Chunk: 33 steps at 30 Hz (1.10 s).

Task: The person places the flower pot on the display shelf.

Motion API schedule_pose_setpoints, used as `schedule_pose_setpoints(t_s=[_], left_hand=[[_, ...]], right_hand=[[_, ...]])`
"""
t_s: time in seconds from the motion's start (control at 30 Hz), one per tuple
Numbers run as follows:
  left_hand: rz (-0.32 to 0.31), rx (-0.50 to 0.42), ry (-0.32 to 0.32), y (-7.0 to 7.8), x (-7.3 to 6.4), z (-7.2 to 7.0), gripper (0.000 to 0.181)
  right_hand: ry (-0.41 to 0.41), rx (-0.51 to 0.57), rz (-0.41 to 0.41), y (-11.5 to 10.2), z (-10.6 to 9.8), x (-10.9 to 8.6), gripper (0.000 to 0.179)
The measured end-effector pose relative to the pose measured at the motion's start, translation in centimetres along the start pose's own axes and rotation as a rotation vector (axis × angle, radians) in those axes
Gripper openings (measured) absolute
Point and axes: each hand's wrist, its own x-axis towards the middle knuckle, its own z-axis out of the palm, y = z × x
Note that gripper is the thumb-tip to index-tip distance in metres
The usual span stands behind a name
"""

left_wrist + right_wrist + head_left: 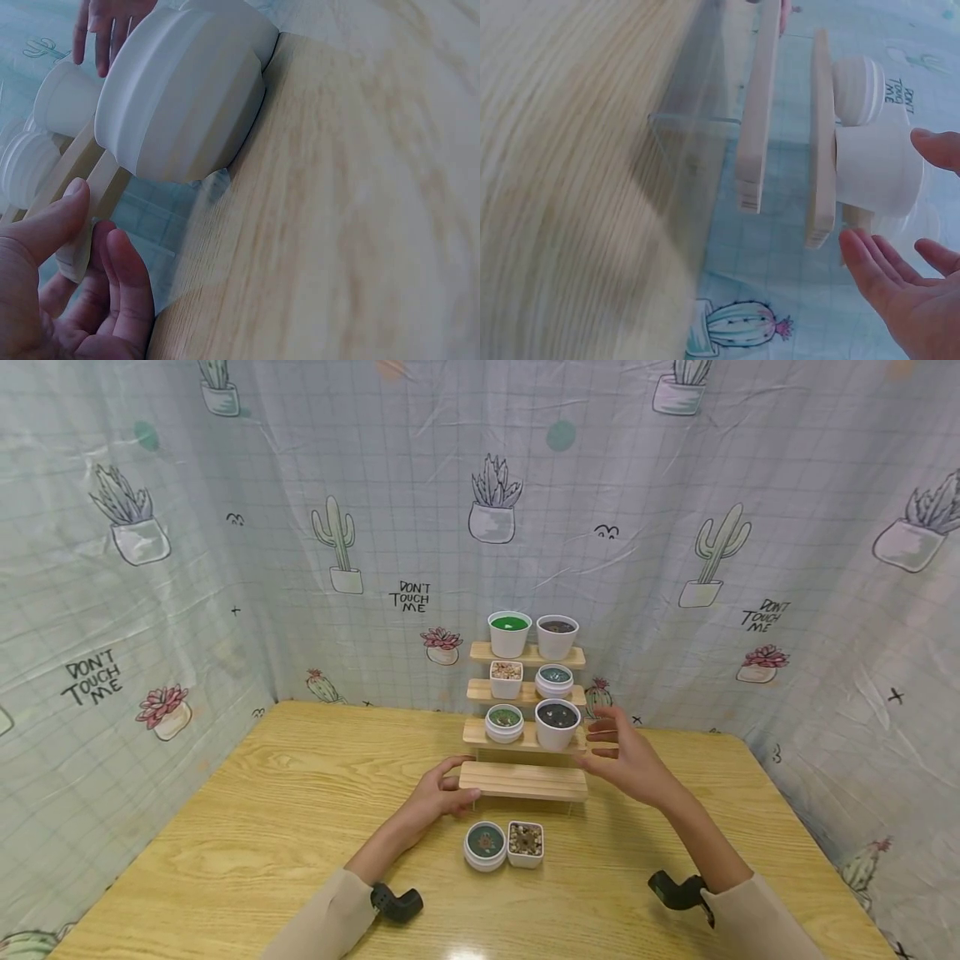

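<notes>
A tiered wooden plant stand [522, 780] carries several small white pots, two to a tier on its upper three tiers. My left hand [437, 792] grips the left end of the bottom board, thumb on one face and fingers behind it, as the left wrist view also shows. Beside the tier above, my right hand [626, 760] is spread with its fingers apart. Nearest to it is a round white pot with dark filling [557, 725]; in the right wrist view the fingertips stand just off that pot [879, 169].
In front of the stand, a round white pot [485, 847] and a square pot of pebbles [525, 845] sit side by side on the wooden table [315, 827]. A cactus-print curtain [420, 468] hangs behind and at both sides.
</notes>
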Motion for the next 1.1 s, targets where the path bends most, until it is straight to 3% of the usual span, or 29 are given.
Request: schedule_pose_setpoints(t_s=[0.23,0.5,0.73,1.1], left_hand=[[-0.008,0.001,0.004,0.1,-0.1,0.1,0.074],[-0.003,-0.004,0.001,0.1,-0.1,0.0,0.073],[0.001,0.0,0.001,0.0,-0.1,0.0,0.073],[0.006,-0.002,0.0,0.1,-0.3,0.1,0.074]], right_hand=[[0.032,-0.031,-0.014,-0.2,0.0,-1.7,0.077],[0.015,-0.089,-0.067,-0.4,1.0,-3.5,0.067],[-0.08,-0.039,-0.108,-0.9,2.3,-4.2,0.061],[-0.288,0.053,-0.128,-0.9,4.3,-3.6,0.063]])
